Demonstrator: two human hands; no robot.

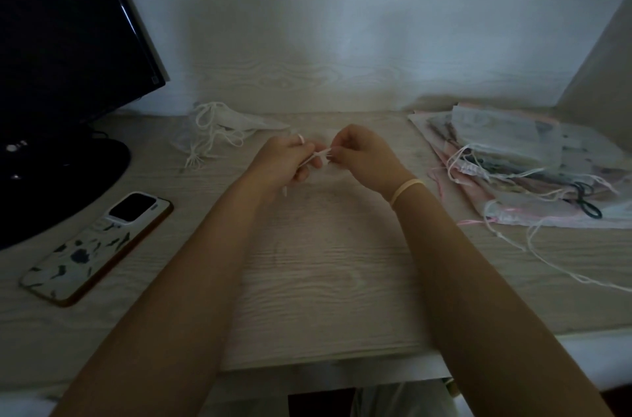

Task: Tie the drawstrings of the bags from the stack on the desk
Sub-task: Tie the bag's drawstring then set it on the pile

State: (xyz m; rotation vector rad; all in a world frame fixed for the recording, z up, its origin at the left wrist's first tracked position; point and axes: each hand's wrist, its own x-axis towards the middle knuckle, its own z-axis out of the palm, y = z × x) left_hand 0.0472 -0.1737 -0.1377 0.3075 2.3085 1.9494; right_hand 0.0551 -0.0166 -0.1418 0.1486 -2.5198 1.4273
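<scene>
Now both hands [289, 160] [359, 156] on drawstring [319, 154]

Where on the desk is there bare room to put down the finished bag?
Bare desk lies between the forearms. A smaller patch lies between the phone and the tied bag. The right side is crowded: the stack and its loose strings cover it.

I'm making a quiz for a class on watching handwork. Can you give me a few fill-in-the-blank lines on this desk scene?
1. Both hands, left hand and right hand, pinch a white ____.
2. The stack of bags lies on the person's ____ side.
3. The phone lies in front of the dark ____.
4. The band is on the ____ wrist.

Missing words: drawstring; right; monitor; right
</scene>
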